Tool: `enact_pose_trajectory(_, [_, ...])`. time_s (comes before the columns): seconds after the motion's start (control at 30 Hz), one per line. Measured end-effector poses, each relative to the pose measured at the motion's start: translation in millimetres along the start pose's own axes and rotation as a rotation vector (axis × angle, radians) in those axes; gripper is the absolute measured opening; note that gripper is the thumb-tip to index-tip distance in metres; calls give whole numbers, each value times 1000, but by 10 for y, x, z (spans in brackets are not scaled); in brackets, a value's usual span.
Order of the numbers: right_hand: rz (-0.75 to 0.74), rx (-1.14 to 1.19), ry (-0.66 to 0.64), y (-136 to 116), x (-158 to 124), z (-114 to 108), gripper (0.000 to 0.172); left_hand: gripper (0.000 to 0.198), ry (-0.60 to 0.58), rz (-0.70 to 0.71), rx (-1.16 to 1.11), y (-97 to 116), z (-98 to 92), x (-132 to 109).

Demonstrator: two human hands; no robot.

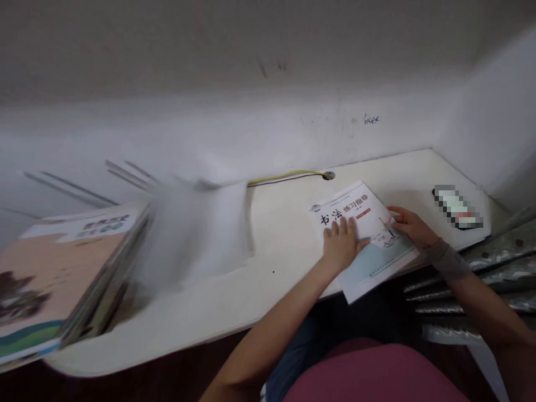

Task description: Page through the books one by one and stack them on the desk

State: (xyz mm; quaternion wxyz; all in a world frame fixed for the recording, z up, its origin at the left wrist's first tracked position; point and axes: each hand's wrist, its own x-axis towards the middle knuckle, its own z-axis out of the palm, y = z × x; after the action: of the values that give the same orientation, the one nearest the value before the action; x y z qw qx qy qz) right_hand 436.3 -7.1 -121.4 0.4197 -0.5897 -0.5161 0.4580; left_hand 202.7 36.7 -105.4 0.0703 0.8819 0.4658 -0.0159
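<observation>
A thin calligraphy workbook (pixel 360 207), with a white and pale teal cover, lies at an angle on the white desk. Its lower corner juts past the desk's front edge. My left hand (pixel 340 244) rests flat on the cover, fingers stretched out and slightly apart. At the right edge of the workbook, my right hand (pixel 412 228) grips the cover's side with bent fingers; part of the thumb side is hidden.
On the left stands a stack of books (pixel 71 262), a pinkish cover on top. Blurred white paper (pixel 201 234) lies beside it. A phone (pixel 457 206), partly pixelated, lies right. A yellow cable (pixel 288 174) enters a desk hole (pixel 329 176). Patterned fabric (pixel 498 254) is at right.
</observation>
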Motion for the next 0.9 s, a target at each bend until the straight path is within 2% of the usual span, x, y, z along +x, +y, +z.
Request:
enact_pose_trajectory(0.07, [10, 48, -99, -48, 67, 17, 57, 72, 38, -11, -14, -170, -103, 20])
enact_pose_trajectory(0.1, [-8, -9, -120, -70, 94, 11, 49, 67, 69, -14, -13, -259, -154, 66])
enact_pose_trajectory(0.17, [-66, -286, -81, -101, 115, -27, 31, 59, 125, -19, 4, -421, -233, 210])
enact_pose_trajectory(0.23, [-96, -642, 30, -103, 76, -75, 24, 58, 123, -46, 20, -533, -256, 377])
enact_pose_trajectory(0.3, [-90, -893, 109, -69, -13, -90, 27, 64, 58, -71, 15, -594, -218, 515])
enact_pose_trajectory(0.4, [-112, -1028, 97, 0, -147, 17, 33, 73, -8, -57, 18, -671, -102, 628])
enact_pose_trajectory(0.5, [-171, -1102, 47, -5, -175, 243, 33, 69, 16, -38, 44, -815, -41, 670])
enact_pose_trajectory(0.6, [-238, -1179, 1, -140, -58, 445, 31, 64, 55, -119, 74, -921, -81, 685])
enact_pose_trajectory(0.7, [-307, -1187, -1, -336, 217, 547, 31, 64, 67, -161, 61, -789, -119, 646])
enact_pose_trajectory(0.77, [-469, -1135, -47, -416, 471, 597, 37, 68, 12, -101, 20, -569, -91, 565])
enact_pose_trajectory(0.83, [-659, -1074, -195, -408, 736, 661, 43, 72, -43, -14, 12, -322, -17, 429])
enact_pose_trajectory(0.9, [-701, -1086, -310, -323, 972, 730, 46, 76, -45, 80, 36, -124, 80, 251])
